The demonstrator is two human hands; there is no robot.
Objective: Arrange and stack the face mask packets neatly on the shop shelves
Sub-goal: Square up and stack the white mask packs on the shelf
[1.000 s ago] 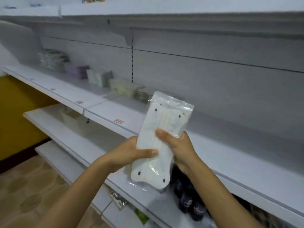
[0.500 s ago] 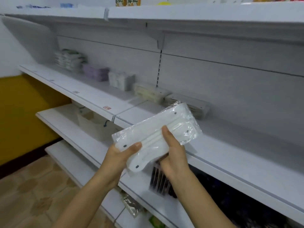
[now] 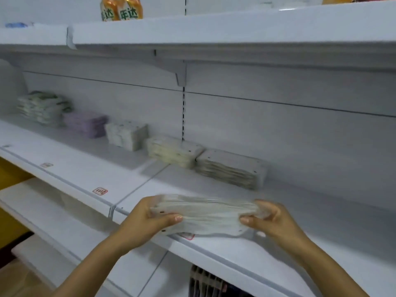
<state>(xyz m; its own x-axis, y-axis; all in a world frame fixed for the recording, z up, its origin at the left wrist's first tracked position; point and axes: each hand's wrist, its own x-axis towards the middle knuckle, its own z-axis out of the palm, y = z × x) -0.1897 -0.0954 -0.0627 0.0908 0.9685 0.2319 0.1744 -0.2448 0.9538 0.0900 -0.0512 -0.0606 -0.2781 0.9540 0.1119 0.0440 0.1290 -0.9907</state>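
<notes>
**Desk:** What fills the picture?

**Photographer:** The long white metal shop shelf (image 3: 70,176). Five stacks of packets line its back wall; the nearest is a grey-white stack of face mask packets (image 3: 232,169), and everything else sits left of that.

**Desk:** And the packets in hand?

**Photographer:** A clear-plastic bundle of white mask packets (image 3: 203,215) hovers over the shelf's front edge, in front of that grey-white stack. A second ago it stood upright; it now lies flat and level, probably ready to be set down.

**Desk:** The hands?

**Photographer:** The left hand (image 3: 147,217) grasps the bundle's left end, the right hand (image 3: 267,219) pinches the right end.
</notes>
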